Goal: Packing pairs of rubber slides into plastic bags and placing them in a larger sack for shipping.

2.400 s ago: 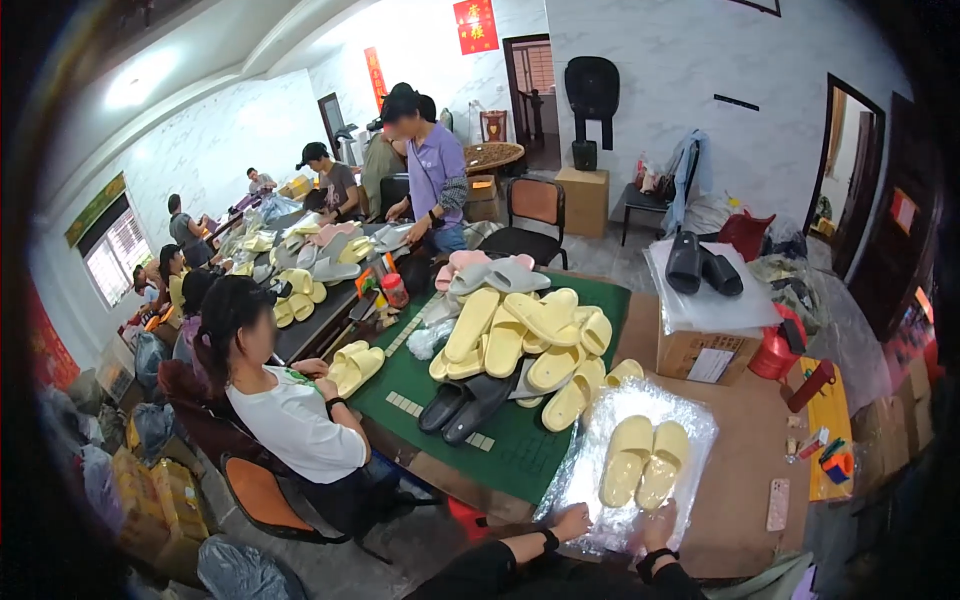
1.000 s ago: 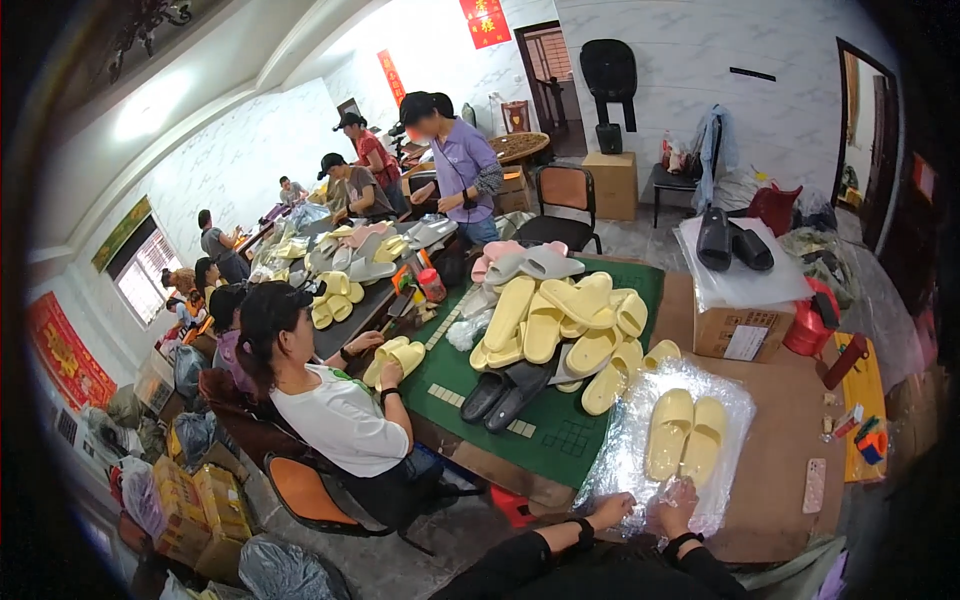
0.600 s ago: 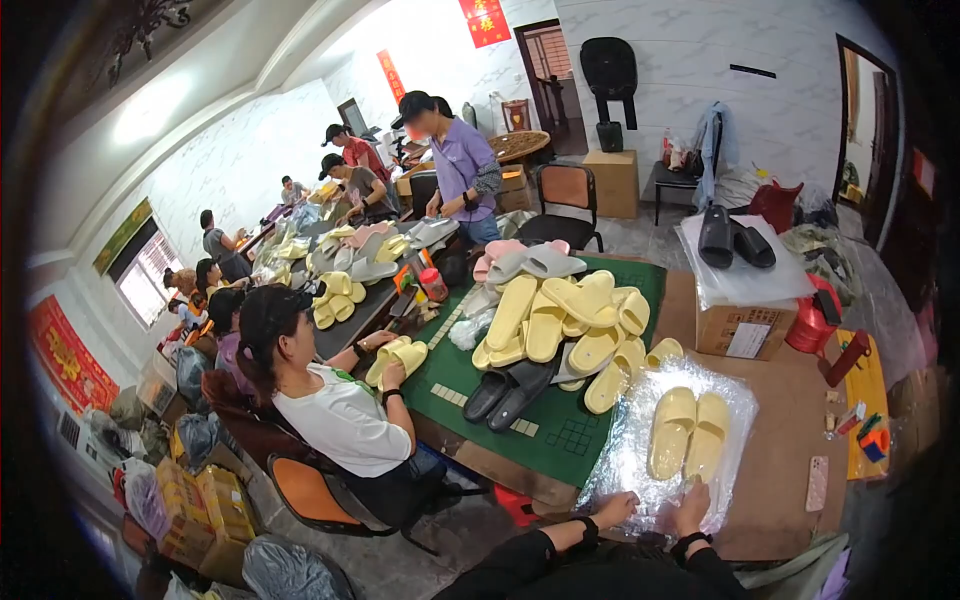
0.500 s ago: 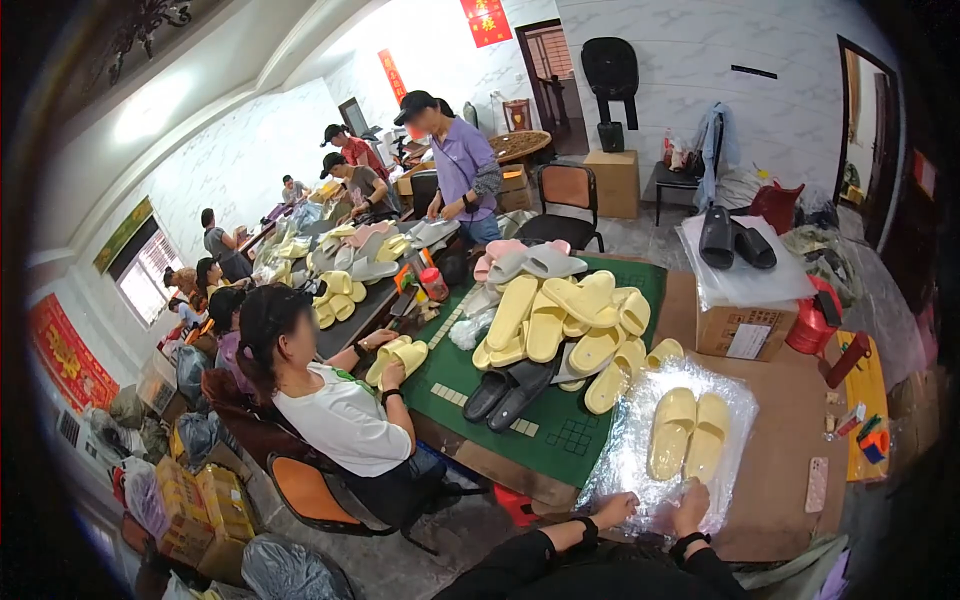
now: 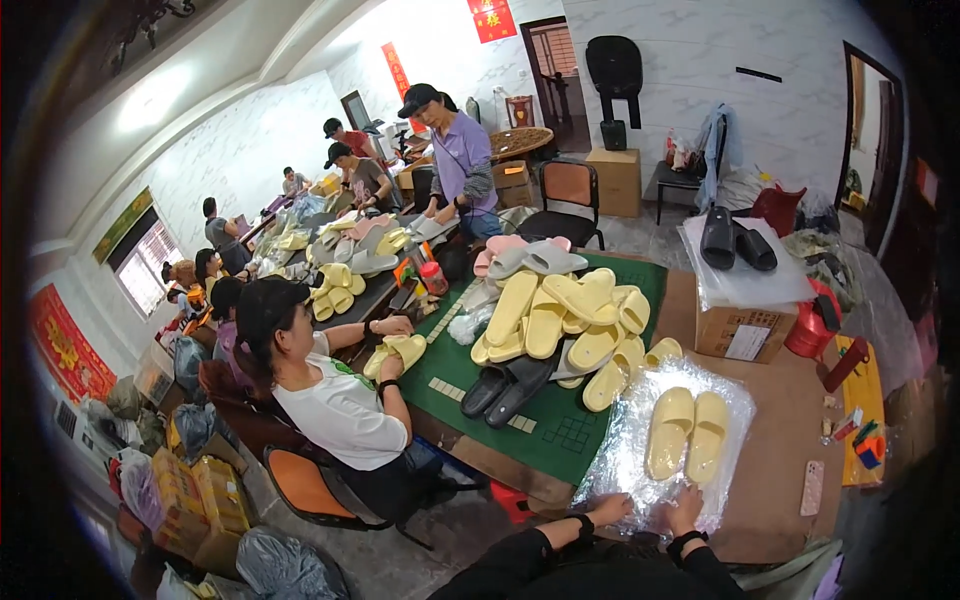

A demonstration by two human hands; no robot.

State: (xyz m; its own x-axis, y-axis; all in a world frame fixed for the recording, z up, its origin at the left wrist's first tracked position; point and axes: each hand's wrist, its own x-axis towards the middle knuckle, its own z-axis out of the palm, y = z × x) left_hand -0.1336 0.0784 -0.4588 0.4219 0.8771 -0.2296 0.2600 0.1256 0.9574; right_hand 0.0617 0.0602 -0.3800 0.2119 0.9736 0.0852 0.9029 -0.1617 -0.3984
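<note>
A pair of yellow slide slippers lies side by side on shiny clear plastic film at the table's near right. Whether the film covers the slippers too, I cannot tell. My left hand is at the film's near left edge, its fingers closed on it. Just below the slippers' near ends, my right hand has its fingers bent and closed on the film's near edge. Beyond the film rises a heap of yellow slippers, with a black pair at its front left.
Black slippers top a cardboard box at the far right. A pink phone and a red tape roll lie right. At left a seated co-worker handles yellow slippers; another person stands behind the table.
My hands stay at the film's near edge, with the right shifted slightly left. The seated co-worker's hands have moved around the yellow slippers. The standing person's head has lifted.
</note>
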